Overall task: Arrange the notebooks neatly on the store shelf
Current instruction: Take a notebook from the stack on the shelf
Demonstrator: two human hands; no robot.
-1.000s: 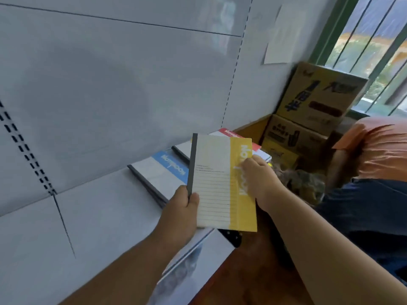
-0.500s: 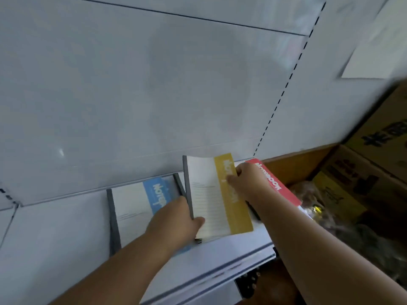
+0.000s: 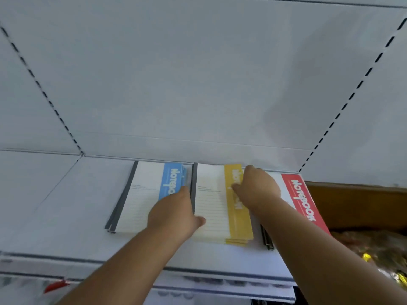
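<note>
Three notebook stacks side by side on the white shelf [image 3: 66, 208], all flat, long axes running from front edge to back panel, dark spines on the left, coloured title bands on the right, titles reading along the long axis.

Left hand [image 3: 174, 214] at the spine edge of the yellow notebook [image 3: 211, 203], thumb over the cover near its front left corner, fingers down in the gap toward the blue notebook [image 3: 149, 194]; grip narrow, pinching that spine edge. Right hand [image 3: 257, 190] lying on the yellow band toward the far right corner, fingers curled over the right edge, thumb on the cover; grip holding the same notebook. Whether the fingers reach under the cover: cannot tell.

Yellow notebook between the two hands, topmost on its stack, far end close to the back panel. Blue stack just left of the left hand, lower spines fanned out slightly to the left. Red notebook [image 3: 301, 199] just right of the right forearm, tilted a little clockwise, partly hidden by the arm. Cardboard box [image 3: 356, 205] further right, beyond the shelf end.
</note>
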